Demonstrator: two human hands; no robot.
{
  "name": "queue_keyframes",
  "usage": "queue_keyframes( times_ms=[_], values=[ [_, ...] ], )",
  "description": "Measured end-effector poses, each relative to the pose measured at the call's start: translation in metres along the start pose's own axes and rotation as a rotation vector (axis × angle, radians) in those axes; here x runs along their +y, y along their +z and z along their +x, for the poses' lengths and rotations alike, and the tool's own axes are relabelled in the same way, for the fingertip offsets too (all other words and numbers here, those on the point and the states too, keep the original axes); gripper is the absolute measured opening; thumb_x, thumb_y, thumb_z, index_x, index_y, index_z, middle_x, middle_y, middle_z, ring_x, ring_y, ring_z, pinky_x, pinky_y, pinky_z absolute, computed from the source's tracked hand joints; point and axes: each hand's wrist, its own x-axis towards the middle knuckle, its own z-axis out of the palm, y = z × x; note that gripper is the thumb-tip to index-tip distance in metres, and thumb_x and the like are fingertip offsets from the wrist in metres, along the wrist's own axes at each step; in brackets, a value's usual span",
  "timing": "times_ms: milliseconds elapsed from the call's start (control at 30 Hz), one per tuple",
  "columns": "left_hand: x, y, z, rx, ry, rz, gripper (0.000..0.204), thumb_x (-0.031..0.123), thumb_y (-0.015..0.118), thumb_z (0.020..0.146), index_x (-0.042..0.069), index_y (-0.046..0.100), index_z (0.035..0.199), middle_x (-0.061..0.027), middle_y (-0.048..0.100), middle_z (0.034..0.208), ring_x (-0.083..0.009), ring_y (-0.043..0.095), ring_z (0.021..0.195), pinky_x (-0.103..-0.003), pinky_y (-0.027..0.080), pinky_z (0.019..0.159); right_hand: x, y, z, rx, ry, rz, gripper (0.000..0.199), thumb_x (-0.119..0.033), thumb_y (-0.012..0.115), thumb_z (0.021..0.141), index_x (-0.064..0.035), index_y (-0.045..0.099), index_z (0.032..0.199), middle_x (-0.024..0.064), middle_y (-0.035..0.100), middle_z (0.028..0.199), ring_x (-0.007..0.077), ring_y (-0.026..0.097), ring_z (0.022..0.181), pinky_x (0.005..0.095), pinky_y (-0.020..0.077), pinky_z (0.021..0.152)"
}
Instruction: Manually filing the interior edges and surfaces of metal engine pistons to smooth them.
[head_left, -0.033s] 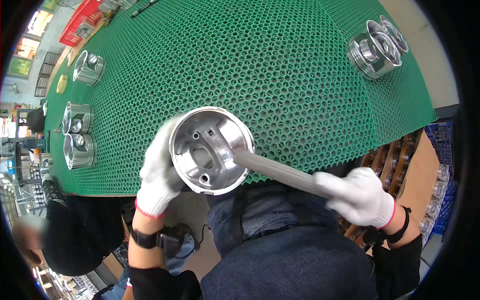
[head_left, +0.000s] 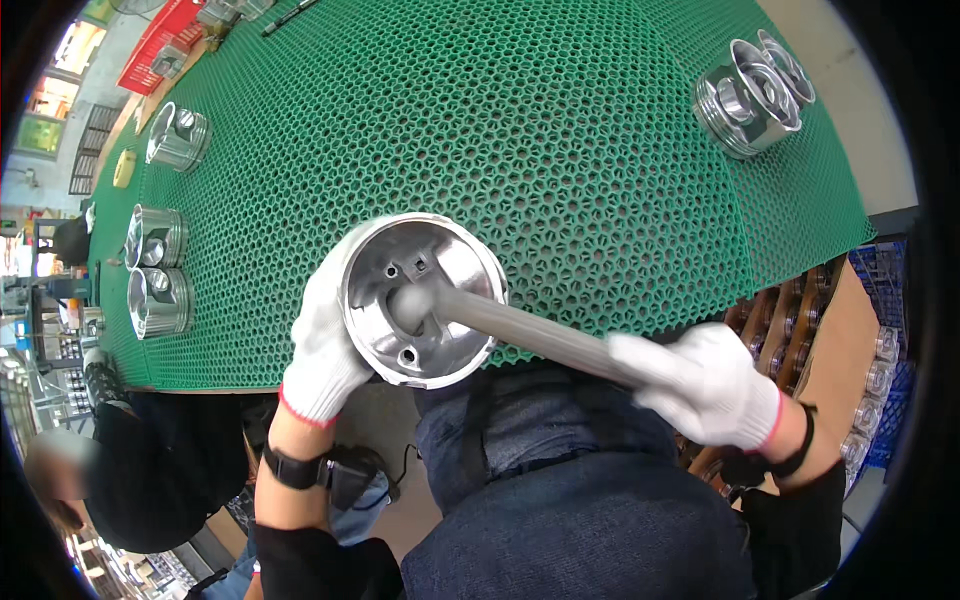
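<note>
My left hand (head_left: 325, 335), in a white glove, grips a shiny metal piston (head_left: 425, 376) by its outer side, the hollow underside facing me. Most of those fingers are behind the piston. In my right hand (head_left: 700, 390), also gloved, is a long grey rod (head_left: 545, 333), the fingers closed around it. Its rounded end, blurred by motion, is inside the piston near the middle opening. Whether the tip touches metal there I cannot tell.
Green perforated matting (head_left: 560, 130) covers the table. More pistons (head_left: 160, 300) stand at its left, others (head_left: 750, 100) at far right. A red basket (head_left: 165, 40) is at far left. Beside my right arm is a cardboard box (head_left: 825, 350) of pistons. Another person (head_left: 150, 470) is at lower left.
My right hand has shifted slightly left, and the rod's tip has moved from the piston's right inner wall to over its middle opening. The piston has stayed almost in place.
</note>
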Motion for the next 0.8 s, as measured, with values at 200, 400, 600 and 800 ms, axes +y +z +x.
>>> queue_keyframes(
  times_ms=[200,400,600,800],
  values=[
    [-0.007,-0.007,0.029,-0.296,-0.042,-0.311,0.051,0.024,0.073,0.079,-0.001,0.059,0.12,-0.0117,0.066,0.111,-0.0208,0.065,0.099,-0.033,0.053,0.089,-0.013,0.019,0.063,-0.001,-0.08,0.031,0.05,-0.024,0.068,0.08,-0.0139,0.06,0.128,0.0031,0.051,0.053,0.0221,0.05,0.04,0.0354,0.0381,0.041],
    [0.007,0.001,0.033,-0.258,-0.025,-0.175,0.051,0.038,0.068,0.084,-0.004,0.063,0.114,-0.0121,0.068,0.105,-0.0194,0.066,0.095,-0.031,0.054,0.084,0.006,0.001,0.049,-0.068,-0.105,-0.089,0.061,-0.025,0.072,0.072,-0.0148,0.059,0.131,0.0033,0.05,0.051,0.0216,0.051,0.041,0.036,0.0383,0.041],
    [0.004,-0.006,0.033,-0.35,-0.175,-0.511,0.064,0.049,0.063,0.083,-0.004,0.06,0.119,-0.0128,0.066,0.111,-0.0192,0.065,0.099,-0.033,0.053,0.089,-0.004,-0.036,0.096,-0.275,-0.089,-0.251,0.062,-0.026,0.07,0.077,-0.022,0.053,0.136,0.0024,0.048,0.047,0.0198,0.048,0.037,0.0324,0.0317,0.037],
    [0.004,-0.007,0.036,-0.406,-0.159,-0.415,0.061,0.047,0.052,0.093,-0.008,0.057,0.12,-0.0183,0.063,0.115,-0.0226,0.064,0.103,-0.033,0.053,0.092,0.013,-0.034,0.112,-0.185,-0.217,-0.306,0.062,-0.025,0.07,0.079,-0.0245,0.051,0.138,0.0035,0.048,0.047,0.0213,0.048,0.037,0.0332,0.0347,0.037]
  ],
)
